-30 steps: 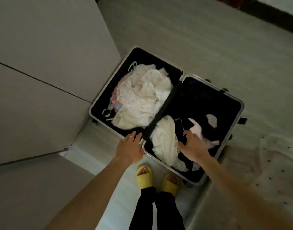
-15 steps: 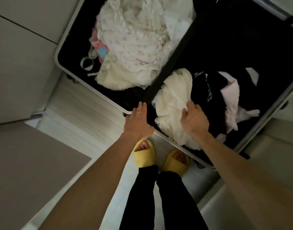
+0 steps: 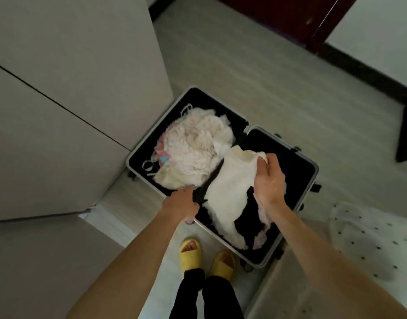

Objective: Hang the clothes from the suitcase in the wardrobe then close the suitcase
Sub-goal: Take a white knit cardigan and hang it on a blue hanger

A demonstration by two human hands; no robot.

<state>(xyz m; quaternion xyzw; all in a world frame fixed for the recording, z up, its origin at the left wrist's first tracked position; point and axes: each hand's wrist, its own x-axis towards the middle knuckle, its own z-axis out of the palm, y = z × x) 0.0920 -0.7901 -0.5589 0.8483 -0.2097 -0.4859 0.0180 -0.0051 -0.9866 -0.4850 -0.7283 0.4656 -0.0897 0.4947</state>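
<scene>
The cream lace garment (image 3: 230, 189) that lay flat in the right half of the open suitcase (image 3: 313, 164) half a second ago is now lifted by its far end, so the first piece is on its way out and the hanging seems to be only starting. The right hand (image 3: 270, 180) has its grip clamped on that raised end, the near part trailing onto the dark clothes (image 3: 246, 217). The left hand (image 3: 182, 204) rests curled over the suitcase's near rim, while the floral pile (image 3: 193, 146) fills the left half.
</scene>
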